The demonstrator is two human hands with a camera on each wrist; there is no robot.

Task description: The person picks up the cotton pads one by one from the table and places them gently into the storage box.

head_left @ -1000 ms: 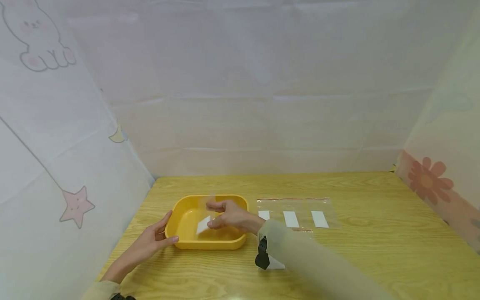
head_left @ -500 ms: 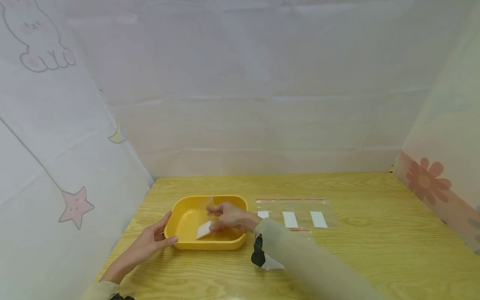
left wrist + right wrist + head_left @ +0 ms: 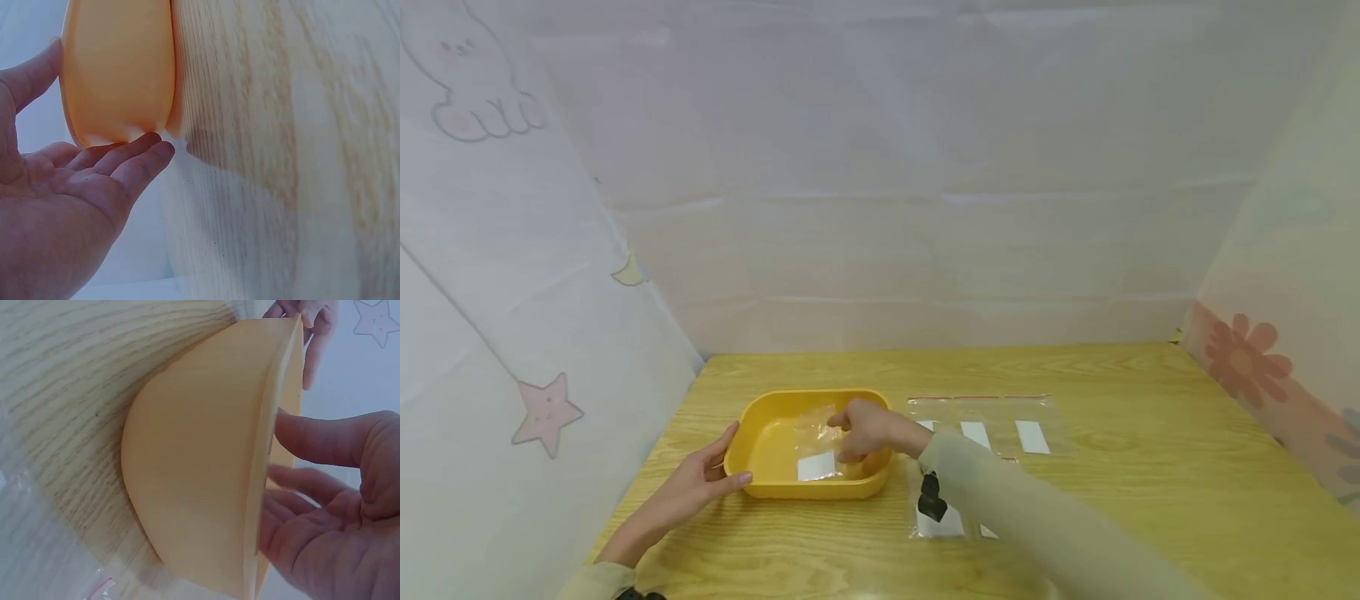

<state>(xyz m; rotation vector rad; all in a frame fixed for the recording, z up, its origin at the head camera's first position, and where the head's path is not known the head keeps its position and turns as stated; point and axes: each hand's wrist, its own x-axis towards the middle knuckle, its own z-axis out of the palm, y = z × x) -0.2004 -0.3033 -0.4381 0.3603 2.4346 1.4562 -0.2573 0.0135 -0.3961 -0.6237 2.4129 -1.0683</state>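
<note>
In the head view, my left hand holds the left end of a yellow plastic basin, thumb on the front rim and fingers along the side. The left wrist view shows its fingertips against the basin's outer wall. My right hand hovers inside the right part of the basin, thumb and fingers apart. Just left of its fingertips, a clear zip bag with a white label patch lies in the basin. In the right wrist view, the basin's wall hides the right fingertips and the bag.
Right of the basin, clear zip bags with red seal strips and white patches lie in a row on the wooden table. More bags lie nearer, partly under the right forearm. Printed cloth walls enclose the table.
The right hand has let go of the clear zip bag and drawn slightly right. The bag has dropped from tilted to lying in the basin. My left hand keeps its place on the basin.
</note>
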